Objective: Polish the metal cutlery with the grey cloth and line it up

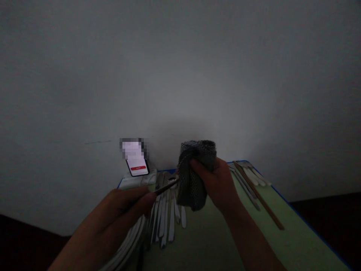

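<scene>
My left hand [126,212] is closed on the handle of a thin metal utensil [166,187], held slanting up to the right above the table. A dark checked cloth [193,184] is bunched in my right hand [218,182], thumb pressed on its front. The utensil's far end meets the cloth's left side and is hidden there, so its kind does not show. Below and behind my hands, several pieces of cutlery [163,220] lie side by side. Partly covered by my left forearm is a stack of white plates [131,244].
A lit phone [139,171] leans at the back left on a pale packet [135,181]. Brown chopsticks [265,205], metal utensils [245,184] and pale-handled pieces [255,177] lie on the right. The green table [220,241] has a blue edge and meets a grey wall [186,75].
</scene>
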A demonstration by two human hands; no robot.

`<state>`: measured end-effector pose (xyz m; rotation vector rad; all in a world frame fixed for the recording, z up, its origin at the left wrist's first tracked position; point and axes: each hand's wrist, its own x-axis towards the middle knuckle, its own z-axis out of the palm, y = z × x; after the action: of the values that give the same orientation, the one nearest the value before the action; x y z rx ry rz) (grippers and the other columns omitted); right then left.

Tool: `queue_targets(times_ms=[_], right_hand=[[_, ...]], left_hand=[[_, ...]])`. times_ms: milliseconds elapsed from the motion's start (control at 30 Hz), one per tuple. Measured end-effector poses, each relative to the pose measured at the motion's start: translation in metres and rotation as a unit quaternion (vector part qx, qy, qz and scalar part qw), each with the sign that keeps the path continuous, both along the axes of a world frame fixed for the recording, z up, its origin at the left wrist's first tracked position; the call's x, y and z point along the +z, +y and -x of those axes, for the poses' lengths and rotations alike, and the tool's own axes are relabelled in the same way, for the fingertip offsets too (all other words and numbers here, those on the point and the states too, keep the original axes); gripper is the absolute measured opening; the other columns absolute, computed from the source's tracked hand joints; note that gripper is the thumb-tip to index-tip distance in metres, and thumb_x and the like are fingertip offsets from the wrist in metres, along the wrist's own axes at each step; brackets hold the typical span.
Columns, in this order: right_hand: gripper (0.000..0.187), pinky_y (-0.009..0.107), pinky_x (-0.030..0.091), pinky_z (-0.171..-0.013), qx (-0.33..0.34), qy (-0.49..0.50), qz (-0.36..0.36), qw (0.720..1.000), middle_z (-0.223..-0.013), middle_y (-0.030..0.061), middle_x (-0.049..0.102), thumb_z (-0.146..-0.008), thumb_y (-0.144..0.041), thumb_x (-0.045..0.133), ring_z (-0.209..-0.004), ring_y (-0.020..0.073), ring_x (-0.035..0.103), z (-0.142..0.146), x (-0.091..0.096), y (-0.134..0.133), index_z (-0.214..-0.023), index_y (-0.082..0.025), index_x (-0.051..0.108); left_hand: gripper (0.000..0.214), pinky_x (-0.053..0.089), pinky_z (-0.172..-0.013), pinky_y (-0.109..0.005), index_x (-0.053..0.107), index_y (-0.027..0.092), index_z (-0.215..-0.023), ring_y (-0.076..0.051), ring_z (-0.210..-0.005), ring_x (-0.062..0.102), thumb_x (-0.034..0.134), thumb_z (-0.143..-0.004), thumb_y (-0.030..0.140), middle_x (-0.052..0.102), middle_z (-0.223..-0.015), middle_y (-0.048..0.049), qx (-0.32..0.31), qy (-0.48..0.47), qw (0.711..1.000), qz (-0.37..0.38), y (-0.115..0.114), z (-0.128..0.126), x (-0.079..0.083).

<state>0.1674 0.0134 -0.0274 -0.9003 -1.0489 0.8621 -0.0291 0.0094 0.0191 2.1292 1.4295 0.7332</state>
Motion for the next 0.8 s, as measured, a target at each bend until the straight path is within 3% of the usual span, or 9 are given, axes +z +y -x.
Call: queue_targets(times_ms=[167,267,400,600,800], right_hand=[[0.034,0.029,0.053,-0.061,-0.022,0.290,0.043,0.956,-0.080,0.0047,0.072,-0.073,-0.048,0.061,-0.072,0.0177,0.067,0.034,-0.005,0.006,-0.084,-0.017,0.067],[0.033,0.025,0.053,-0.057,0.016,0.350,0.073,0.934,-0.073,0.0040,0.071,-0.073,-0.048,0.062,-0.063,0.0148,0.066,0.047,-0.006,0.004,-0.079,-0.016,0.067],[0.030,0.025,0.053,-0.064,0.076,0.389,0.089,0.914,-0.075,0.0041,0.071,-0.074,-0.044,0.062,-0.066,0.0139,0.066,0.053,-0.007,0.003,-0.080,-0.015,0.067],[0.027,0.031,0.053,-0.075,0.090,0.304,0.056,0.947,-0.090,0.0065,0.071,-0.072,-0.037,0.066,-0.082,0.0177,0.066,0.029,-0.003,0.003,-0.090,-0.016,0.067],[0.027,0.038,0.051,-0.079,-0.030,0.051,-0.002,0.998,-0.091,0.0047,0.071,-0.070,-0.032,0.067,-0.083,0.0192,0.064,-0.007,0.004,-0.002,-0.093,-0.018,0.066]], left_hand=[[0.035,0.044,-0.053,-0.021,0.062,0.023,-0.065,-0.015,-0.061,0.056,0.041,-0.081,0.047,0.064,-0.063,0.0013,-0.074,0.020,0.997,0.030,0.000,-0.011,0.002],[0.036,0.043,-0.057,-0.022,0.061,0.020,-0.072,-0.015,-0.063,0.056,0.037,-0.085,0.043,0.063,-0.067,0.0004,-0.089,0.047,0.994,0.033,0.003,-0.010,-0.004],[0.034,0.045,-0.067,-0.025,0.063,0.020,-0.081,-0.016,-0.071,0.057,0.035,-0.087,0.039,0.064,-0.075,-0.0010,-0.104,0.054,0.993,0.027,0.005,-0.009,-0.008],[0.033,0.047,-0.071,-0.026,0.064,0.022,-0.082,-0.016,-0.069,0.058,0.037,-0.087,0.040,0.064,-0.071,-0.0001,-0.102,0.055,0.993,0.016,0.004,-0.014,-0.006],[0.035,0.048,-0.072,-0.024,0.064,0.026,-0.096,-0.018,-0.080,0.060,0.042,-0.082,0.049,0.068,-0.088,-0.0012,-0.061,0.050,0.997,0.007,0.003,-0.004,-0.017]])
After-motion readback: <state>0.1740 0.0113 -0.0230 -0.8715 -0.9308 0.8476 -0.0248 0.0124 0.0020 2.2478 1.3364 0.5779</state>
